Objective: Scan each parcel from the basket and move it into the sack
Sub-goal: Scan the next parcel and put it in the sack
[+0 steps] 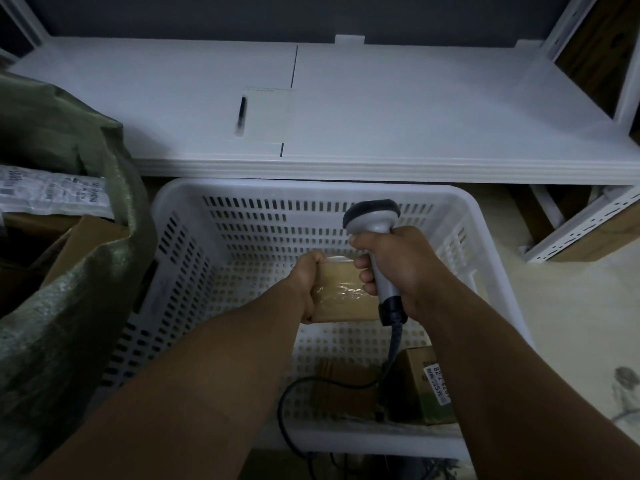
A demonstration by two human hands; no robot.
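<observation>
A white slotted plastic basket (pixel 242 216) stands on the floor in front of me. Inside it, my left hand (pixel 310 285) grips the left side of a small taped cardboard parcel (pixel 343 296). Just to the right, my right hand (pixel 401 268) holds a grey handheld scanner (pixel 372 220) by its handle, head pointing away from me, its black cable trailing down over the basket. Two more cardboard parcels lie at the basket's near end: a plain one (pixel 343 386) and one with a white label (pixel 424 389). The green woven sack (pixel 65 306) stands open at the left.
Inside the sack lie a white labelled mailer (pixel 52 192) and brown boxes (pixel 86 244). A white table (pixel 381 109) runs behind the basket, with a black pen (pixel 241 114) on a sheet of paper. White shelving frames stand at the right.
</observation>
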